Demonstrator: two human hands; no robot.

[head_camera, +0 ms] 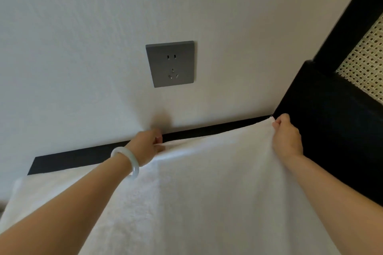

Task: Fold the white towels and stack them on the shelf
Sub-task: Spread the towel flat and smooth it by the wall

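White towel (207, 188), head view: spread across the lower frame from 4 to 8 o'clock, with its far edge running along a black ledge (83, 158) at the foot of the wall. Left hand (146, 145), 7 o'clock of centre: fingers curled, pinching the far edge, with a pale bracelet (129, 161) on the wrist. Right hand (287, 136), 4 o'clock of centre: fingers curled down, gripping the far right corner, which touches the ledge's end. Grey socket (170, 64) on the wall, 12 o'clock of the left hand. Black frame (331, 120) with cane panel (364, 58) at 2–3 o'clock. More white cloth at the 8 o'clock edge; can't tell if it's the same towel.
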